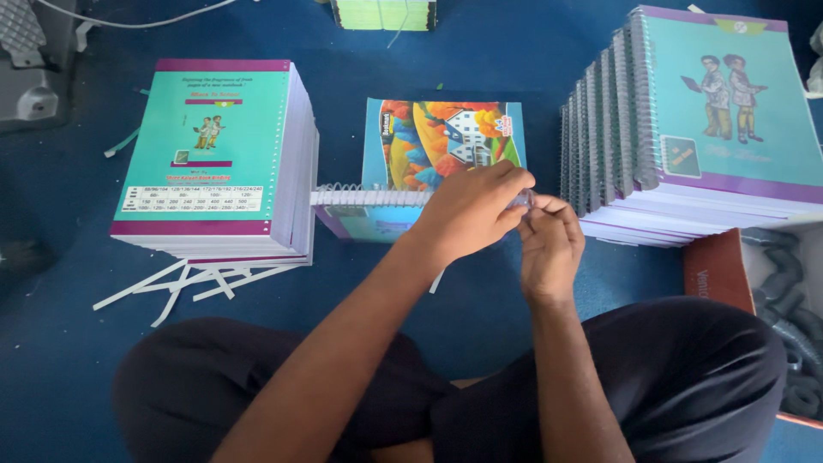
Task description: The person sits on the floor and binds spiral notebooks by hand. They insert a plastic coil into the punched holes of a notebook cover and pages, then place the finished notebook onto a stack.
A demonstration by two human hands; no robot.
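Soft, even daylight from above, no hard glare. Faint shadows under the left stack (214, 154) and beside the right stack (686, 129). Colours saturated on the blue floor (480, 309). Slight motion blur at the hands (506, 219). Wide-angle bending near the edges; dark corner at left, lap in shade.

A dark blue carpet floor (480, 94) fills the scene in soft, even light. Taking the left book stack (214, 154) as landmark: thin white paper strips (184, 283) lie on the carpet just below it, a grey machine part (30, 69) sits at the far upper left, and a white cable (137, 21) runs above. Far right, a brown box (720, 270) holds black coils (784, 291).
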